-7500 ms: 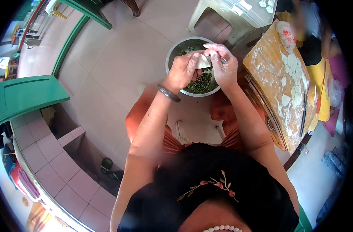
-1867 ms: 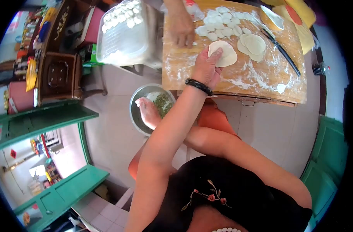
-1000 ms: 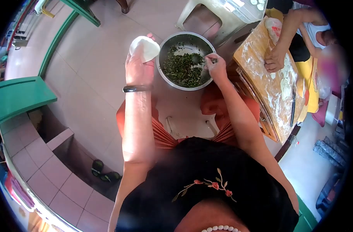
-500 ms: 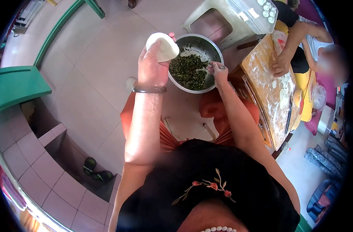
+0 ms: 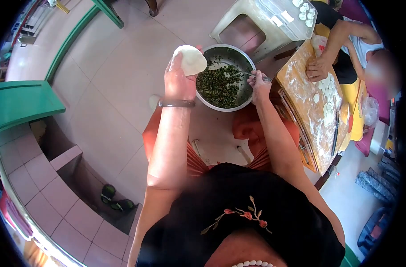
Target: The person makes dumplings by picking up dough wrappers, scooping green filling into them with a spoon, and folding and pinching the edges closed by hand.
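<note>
My left hand (image 5: 180,82) holds a round white dough wrapper (image 5: 192,61) at the left rim of a metal bowl (image 5: 248,101). Chopped green filling (image 5: 217,89) lies in the bowl, mostly on its left and lower side. At the bowl's right rim, my right hand (image 5: 260,84) is closed round the handle of a spoon (image 5: 266,79), which reaches in over the filling; the spoon's bowl end is hard to make out.
A floured wooden board (image 5: 301,93) at the right bears wrappers (image 5: 330,111) and a dark knife (image 5: 334,135). Another person's hand (image 5: 318,69) rests on it. A stool (image 5: 221,27) carries a plastic tray (image 5: 296,26) with dumplings. Slippers (image 5: 116,204) lie lower left.
After reaching to the board, my left hand has come back beside the bowl with a wrapper. Since half a second ago, my right hand has shifted slightly right, and the spoon handle shows more.
</note>
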Action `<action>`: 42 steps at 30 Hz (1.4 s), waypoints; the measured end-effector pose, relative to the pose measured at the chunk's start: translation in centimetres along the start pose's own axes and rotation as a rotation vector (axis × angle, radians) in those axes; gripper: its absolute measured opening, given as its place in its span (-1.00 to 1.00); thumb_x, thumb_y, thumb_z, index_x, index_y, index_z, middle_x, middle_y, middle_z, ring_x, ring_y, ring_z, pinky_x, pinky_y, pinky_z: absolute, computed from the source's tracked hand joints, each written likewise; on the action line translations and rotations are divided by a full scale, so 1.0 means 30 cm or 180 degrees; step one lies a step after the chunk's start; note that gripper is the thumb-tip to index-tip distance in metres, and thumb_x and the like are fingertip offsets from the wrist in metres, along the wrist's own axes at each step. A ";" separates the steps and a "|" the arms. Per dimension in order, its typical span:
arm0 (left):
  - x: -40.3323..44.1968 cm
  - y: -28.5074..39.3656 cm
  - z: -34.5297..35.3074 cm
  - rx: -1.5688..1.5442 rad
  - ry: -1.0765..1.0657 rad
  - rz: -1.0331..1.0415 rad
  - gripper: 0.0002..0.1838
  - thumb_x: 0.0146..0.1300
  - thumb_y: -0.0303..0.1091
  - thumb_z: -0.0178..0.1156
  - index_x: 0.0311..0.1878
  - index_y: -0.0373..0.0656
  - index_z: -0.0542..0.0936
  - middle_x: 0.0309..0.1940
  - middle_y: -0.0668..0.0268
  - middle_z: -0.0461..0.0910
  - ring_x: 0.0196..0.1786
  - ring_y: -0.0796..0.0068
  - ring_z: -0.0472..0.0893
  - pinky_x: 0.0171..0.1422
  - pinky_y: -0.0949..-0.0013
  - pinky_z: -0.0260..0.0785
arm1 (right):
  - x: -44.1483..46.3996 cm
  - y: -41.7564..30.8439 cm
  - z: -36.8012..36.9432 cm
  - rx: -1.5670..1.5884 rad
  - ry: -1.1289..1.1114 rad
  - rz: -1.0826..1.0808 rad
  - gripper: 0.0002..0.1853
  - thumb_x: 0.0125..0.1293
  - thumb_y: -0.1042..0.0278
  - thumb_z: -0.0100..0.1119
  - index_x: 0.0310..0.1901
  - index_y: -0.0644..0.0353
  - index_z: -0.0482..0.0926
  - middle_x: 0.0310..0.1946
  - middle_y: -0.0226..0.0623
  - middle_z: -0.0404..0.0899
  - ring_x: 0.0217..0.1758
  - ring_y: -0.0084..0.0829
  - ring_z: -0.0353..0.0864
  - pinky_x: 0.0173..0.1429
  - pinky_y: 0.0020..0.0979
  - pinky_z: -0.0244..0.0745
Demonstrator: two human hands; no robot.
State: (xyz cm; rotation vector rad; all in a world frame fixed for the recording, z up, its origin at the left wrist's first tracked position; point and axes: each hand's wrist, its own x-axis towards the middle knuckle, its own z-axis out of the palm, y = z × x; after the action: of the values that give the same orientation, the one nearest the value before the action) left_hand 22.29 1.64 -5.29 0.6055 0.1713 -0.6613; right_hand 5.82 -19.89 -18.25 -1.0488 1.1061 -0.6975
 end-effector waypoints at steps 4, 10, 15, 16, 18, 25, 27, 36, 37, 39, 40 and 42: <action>0.025 -0.048 -0.015 0.0209 0.0156 0.0054 -0.61 0.40 -0.28 -0.07 0.16 -0.35 0.30 0.05 -0.09 0.50 0.11 0.10 0.53 0.19 0.13 0.40 | -0.014 -0.074 0.011 0.0543 -0.0446 -0.0100 -0.73 0.44 0.27 0.01 -0.25 0.34 0.55 -0.53 -0.30 0.50 -0.54 -0.49 0.46 -0.43 -0.54 0.38; 0.076 -0.141 -0.083 0.0302 0.0269 -0.0042 -0.64 0.42 -0.24 -0.13 0.13 -0.28 0.39 0.03 0.07 0.51 0.09 0.17 0.50 0.22 0.09 0.35 | -0.111 -0.256 0.063 0.1267 -0.1488 0.0048 -0.72 0.40 0.21 0.07 -0.19 0.32 0.55 -0.37 -0.24 0.54 -0.30 -0.46 0.48 -0.20 -0.42 0.41; 0.061 -0.162 -0.028 -0.0100 -0.0123 -0.0534 -0.62 0.48 -0.26 -0.27 0.18 -0.31 0.33 0.13 0.07 0.43 0.21 0.14 0.41 0.32 0.05 0.28 | -0.258 -0.340 0.143 0.0949 -0.1416 -0.0437 -0.78 0.42 0.32 0.02 -0.16 0.32 0.55 -0.33 -0.25 0.55 -0.33 -0.49 0.49 -0.21 -0.47 0.42; 0.061 -0.163 -0.018 -0.0217 -0.0261 -0.0611 -0.61 0.48 -0.27 -0.30 0.18 -0.32 0.32 0.14 0.07 0.42 0.23 0.14 0.40 0.34 0.03 0.26 | -0.270 -0.339 0.139 0.0633 -0.1516 -0.0666 -0.79 0.41 0.35 0.01 -0.15 0.34 0.55 -0.33 -0.26 0.55 -0.34 -0.50 0.49 -0.21 -0.47 0.43; 0.058 -0.167 -0.003 -0.0270 -0.0277 -0.0640 -0.59 0.49 -0.26 -0.34 0.18 -0.34 0.31 0.14 0.03 0.41 0.26 0.10 0.37 0.38 0.01 0.22 | -0.307 -0.342 0.143 -0.0198 -0.1532 -0.1210 -0.81 0.39 0.48 -0.06 -0.14 0.38 0.53 -0.34 -0.29 0.56 -0.39 -0.51 0.50 -0.24 -0.49 0.45; 0.063 -0.159 0.005 -0.0751 -0.0222 -0.0831 -0.63 0.49 -0.26 -0.27 0.12 -0.33 0.35 0.03 0.00 0.49 0.13 0.08 0.48 0.25 0.04 0.35 | -0.393 -0.350 0.144 -0.1867 -0.2296 -0.3780 -0.60 0.02 0.71 0.23 -0.03 0.28 0.56 -0.28 -0.12 0.52 -0.27 -0.19 0.53 -0.23 -0.37 0.47; 0.066 -0.151 0.005 -0.0744 -0.0202 -0.0801 -0.63 0.49 -0.26 -0.27 0.12 -0.34 0.36 0.03 -0.01 0.49 0.13 0.07 0.48 0.24 0.03 0.35 | -0.405 -0.358 0.142 -0.2151 -0.2407 -0.3912 -0.59 0.01 0.69 0.27 -0.02 0.29 0.56 -0.30 -0.13 0.51 -0.27 -0.18 0.54 -0.24 -0.33 0.47; 0.058 -0.126 0.016 -0.0655 -0.0055 -0.0638 -0.61 0.50 -0.26 -0.35 0.11 -0.36 0.33 0.12 -0.01 0.42 0.22 0.05 0.40 0.37 -0.01 0.24 | -0.427 -0.389 0.152 -0.0910 -0.1816 -0.3201 -0.74 0.18 0.78 -0.01 -0.11 0.42 0.55 -0.23 -0.10 0.58 -0.25 -0.33 0.58 -0.14 -0.43 0.51; 0.053 -0.120 0.022 -0.0643 0.0007 -0.0636 -0.62 0.50 -0.26 -0.34 0.11 -0.35 0.34 0.12 0.01 0.43 0.22 0.07 0.40 0.37 -0.01 0.24 | -0.433 -0.388 0.149 -0.0630 -0.1699 -0.2680 -0.76 0.23 0.75 -0.06 -0.11 0.42 0.55 -0.23 -0.13 0.57 -0.26 -0.39 0.57 -0.14 -0.45 0.50; 0.057 -0.123 0.009 -0.0596 -0.0118 -0.0642 -0.63 0.50 -0.27 -0.32 0.11 -0.33 0.35 0.11 0.06 0.43 0.22 0.10 0.41 0.37 -0.01 0.24 | -0.435 -0.403 0.156 -0.0321 -0.1586 -0.2049 -0.78 0.39 0.55 -0.11 -0.08 0.43 0.54 -0.25 -0.19 0.55 -0.27 -0.46 0.54 -0.15 -0.48 0.47; 0.057 -0.122 0.007 -0.0569 -0.0182 -0.0650 -0.64 0.50 -0.27 -0.31 0.11 -0.33 0.35 0.11 0.08 0.44 0.21 0.12 0.42 0.36 -0.01 0.24 | -0.416 -0.400 0.150 -0.0180 -0.1614 -0.1877 -0.77 0.42 0.50 -0.11 -0.07 0.43 0.53 -0.26 -0.19 0.55 -0.27 -0.46 0.54 -0.15 -0.47 0.46; 0.054 -0.121 0.006 -0.0466 -0.0234 -0.0673 -0.64 0.49 -0.28 -0.31 0.11 -0.33 0.36 0.09 0.07 0.44 0.21 0.12 0.42 0.35 0.00 0.26 | -0.384 -0.374 0.143 0.0356 -0.1747 -0.1371 -0.72 0.46 0.36 -0.08 -0.04 0.42 0.52 -0.29 -0.21 0.55 -0.28 -0.47 0.53 -0.17 -0.47 0.45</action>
State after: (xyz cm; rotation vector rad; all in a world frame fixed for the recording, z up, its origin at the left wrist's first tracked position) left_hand 21.29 -1.58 -7.41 0.4246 0.2150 -0.8664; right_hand 6.57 -12.70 -3.25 -1.2964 0.3660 -0.7364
